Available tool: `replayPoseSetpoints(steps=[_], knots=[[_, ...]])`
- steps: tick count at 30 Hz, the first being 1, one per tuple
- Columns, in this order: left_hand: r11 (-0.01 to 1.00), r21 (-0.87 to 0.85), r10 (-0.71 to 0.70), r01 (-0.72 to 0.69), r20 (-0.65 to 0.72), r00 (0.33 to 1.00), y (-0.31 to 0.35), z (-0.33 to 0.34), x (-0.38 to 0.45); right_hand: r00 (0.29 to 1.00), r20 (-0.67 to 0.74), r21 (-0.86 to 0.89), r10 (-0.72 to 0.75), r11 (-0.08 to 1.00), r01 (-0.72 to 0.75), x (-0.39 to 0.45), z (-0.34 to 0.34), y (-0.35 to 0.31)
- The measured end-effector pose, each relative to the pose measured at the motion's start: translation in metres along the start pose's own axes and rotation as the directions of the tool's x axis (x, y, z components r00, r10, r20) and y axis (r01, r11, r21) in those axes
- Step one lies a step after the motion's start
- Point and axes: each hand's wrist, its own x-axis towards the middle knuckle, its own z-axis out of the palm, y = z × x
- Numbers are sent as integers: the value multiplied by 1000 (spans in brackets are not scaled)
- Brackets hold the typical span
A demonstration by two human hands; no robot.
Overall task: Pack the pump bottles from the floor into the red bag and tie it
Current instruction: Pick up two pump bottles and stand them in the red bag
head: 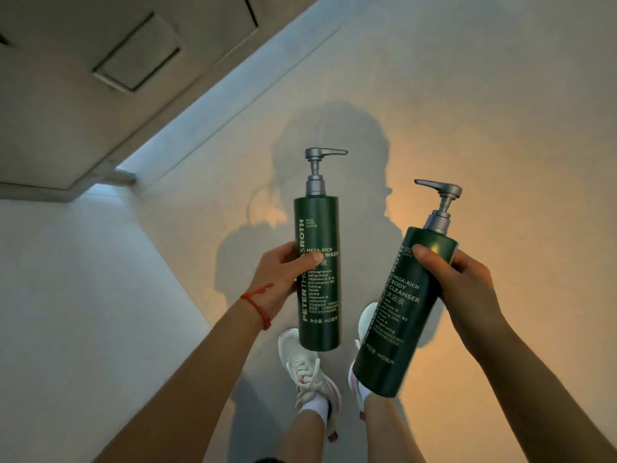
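Observation:
Two dark green pump bottles with grey pump heads are held up in front of me above the floor. My left hand [283, 279] grips the hand wash bottle [319, 315] around its middle, upright, its pump spout pointing right. My right hand [457, 282] grips the body cleanser bottle [397, 329] near its upper half, tilted to the right, its spout pointing left. A red string bracelet sits on my left wrist. No red bag is in view.
Pale floor [500, 128] stretches ahead, with my shadow on it. A wall base and grey panelled surface [100, 78] run along the upper left. My feet in white sneakers [307, 369] stand directly below the bottles.

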Motion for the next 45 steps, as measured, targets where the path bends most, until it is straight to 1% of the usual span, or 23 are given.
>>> replayPoseSetpoints(steps=[7, 10, 13, 16, 22, 26, 31, 38, 41, 45], knots=[[998, 46, 48, -49, 19, 999, 109, 44, -90, 998, 18, 53, -53, 997, 52, -83, -40, -104], [996, 53, 64, -66, 47, 997, 156, 65, -131, 996, 49, 78, -77, 994, 73, -123, -62, -147], [995, 64, 79, -83, 52, 996, 195, 88, -171, 996, 34, 128, -77, 989, 72, -157, -85, -187], [991, 87, 99, -104, 60, 993, 230, 111, -208, 991, 38, 112, -124, 986, 119, -190, -109, -226], [982, 82, 163, -170, 81, 983, 298, 153, -253, 969, -63, 146, -239, 958, 246, -238, -152, -291], [965, 122, 212, -230, 146, 966, 352, 176, -254, 958, -130, 198, -256, 940, 278, -242, -168, -330], [944, 157, 251, -290, 226, 941, 426, 204, -229, 942, -209, 257, -263, 915, 313, -223, -184, -397], [914, 213, 258, -346, 354, 899, 525, 245, -185, 908, -329, 315, -259, 876, 364, -188, -207, -477], [896, 248, 255, -369, 393, 883, 557, 268, -169, 900, -368, 350, -235, 861, 368, -177, -221, -500], [878, 272, 251, -395, 440, 862, 594, 311, -145, 877, -425, 346, -225, 855, 387, -154, -251, -533]])
